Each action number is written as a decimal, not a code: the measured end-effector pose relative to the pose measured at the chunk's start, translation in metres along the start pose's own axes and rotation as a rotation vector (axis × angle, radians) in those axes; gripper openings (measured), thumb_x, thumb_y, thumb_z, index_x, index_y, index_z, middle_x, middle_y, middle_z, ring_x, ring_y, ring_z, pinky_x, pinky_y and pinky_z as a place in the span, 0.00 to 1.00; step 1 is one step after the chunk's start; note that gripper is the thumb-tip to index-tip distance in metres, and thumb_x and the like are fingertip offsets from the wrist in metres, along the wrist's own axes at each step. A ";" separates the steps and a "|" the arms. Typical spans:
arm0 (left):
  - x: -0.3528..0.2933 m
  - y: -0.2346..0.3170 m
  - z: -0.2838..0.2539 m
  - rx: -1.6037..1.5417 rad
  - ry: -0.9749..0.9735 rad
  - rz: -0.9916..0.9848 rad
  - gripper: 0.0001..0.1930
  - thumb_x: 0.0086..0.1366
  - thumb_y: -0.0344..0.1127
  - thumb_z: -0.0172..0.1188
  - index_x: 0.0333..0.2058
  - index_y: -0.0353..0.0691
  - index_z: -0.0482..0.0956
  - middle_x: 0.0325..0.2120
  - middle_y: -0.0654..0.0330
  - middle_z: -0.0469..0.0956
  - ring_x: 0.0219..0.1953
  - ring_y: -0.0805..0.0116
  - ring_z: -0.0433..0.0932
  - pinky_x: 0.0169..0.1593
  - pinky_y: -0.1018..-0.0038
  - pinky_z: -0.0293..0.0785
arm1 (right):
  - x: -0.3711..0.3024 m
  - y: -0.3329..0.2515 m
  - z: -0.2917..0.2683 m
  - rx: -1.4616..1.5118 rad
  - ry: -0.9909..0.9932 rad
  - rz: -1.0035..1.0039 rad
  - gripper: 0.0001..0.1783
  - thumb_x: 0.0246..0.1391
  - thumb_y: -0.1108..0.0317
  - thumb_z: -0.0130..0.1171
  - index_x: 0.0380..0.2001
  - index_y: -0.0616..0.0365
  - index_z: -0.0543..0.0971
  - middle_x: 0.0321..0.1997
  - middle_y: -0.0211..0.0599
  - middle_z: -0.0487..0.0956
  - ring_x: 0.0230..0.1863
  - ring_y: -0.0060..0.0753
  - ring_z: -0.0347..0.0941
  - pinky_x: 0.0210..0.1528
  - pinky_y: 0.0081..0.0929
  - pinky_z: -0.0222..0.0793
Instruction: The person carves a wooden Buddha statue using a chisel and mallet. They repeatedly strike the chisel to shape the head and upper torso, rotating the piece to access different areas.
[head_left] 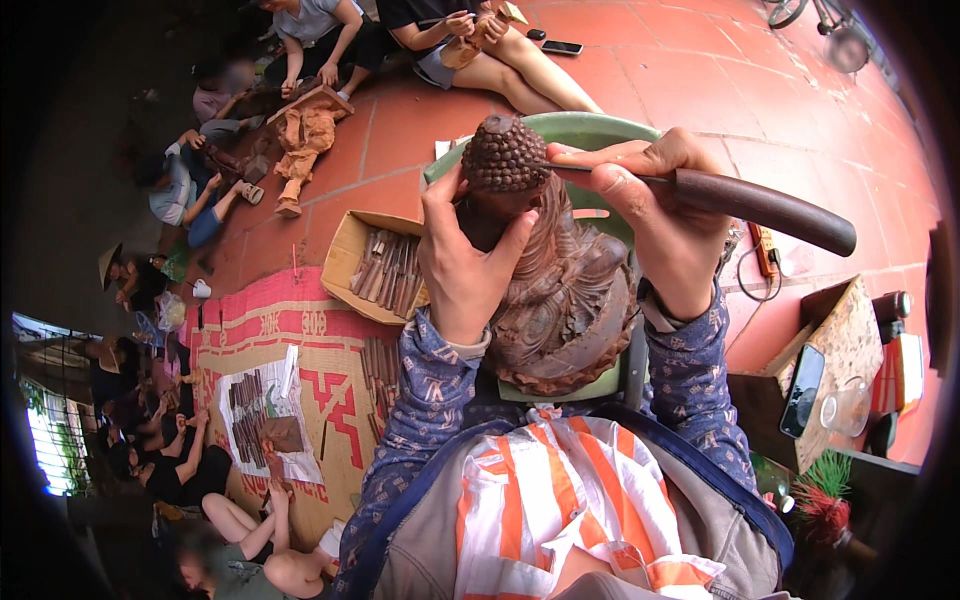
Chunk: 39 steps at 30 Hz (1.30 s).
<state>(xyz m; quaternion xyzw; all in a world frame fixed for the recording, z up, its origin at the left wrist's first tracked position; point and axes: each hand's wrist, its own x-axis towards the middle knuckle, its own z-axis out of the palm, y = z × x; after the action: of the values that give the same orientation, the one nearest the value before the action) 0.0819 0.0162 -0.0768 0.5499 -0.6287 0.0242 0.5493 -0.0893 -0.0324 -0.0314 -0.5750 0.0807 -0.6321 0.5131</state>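
Observation:
A dark brown carved wooden statue point(560, 310) of a seated, robed figure, its head covered in small round curls, stands upright in front of me. My left hand point(462, 250) is wrapped round the side of the statue's head, thumb and fingers apart on either side of its face. From the right, my right hand point(675, 215) grips a carving tool point(770, 210) with a long, dark, curved wooden handle. Its thin metal shaft runs left, and the tip meets the curls at the head's right side. Behind the statue shows the rim of a green basin point(590, 125).
Left of the statue, a cardboard box point(345, 250) holds several carving tools; more lie on a patterned mat point(265, 330) and a paper sheet point(300, 400). Several people sit left and ahead, one beside a carved figure point(303, 145). A wooden box point(845, 330) with a phone point(803, 390) stands right.

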 end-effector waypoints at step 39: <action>0.034 0.027 -0.044 -0.406 0.024 -0.023 0.25 0.58 0.48 0.68 0.45 0.35 0.72 0.46 0.50 0.72 0.49 0.61 0.72 0.56 0.64 0.67 | -0.010 0.027 -0.047 0.370 -0.332 -0.007 0.22 0.63 0.52 0.51 0.34 0.64 0.75 0.51 0.68 0.75 0.61 0.61 0.68 0.66 0.54 0.57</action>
<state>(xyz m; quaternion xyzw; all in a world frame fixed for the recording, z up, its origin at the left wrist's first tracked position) 0.0990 0.0323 -0.0200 0.4349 -0.6078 -0.1027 0.6564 -0.1138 -0.0606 -0.0716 -0.5673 -0.1239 -0.5349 0.6138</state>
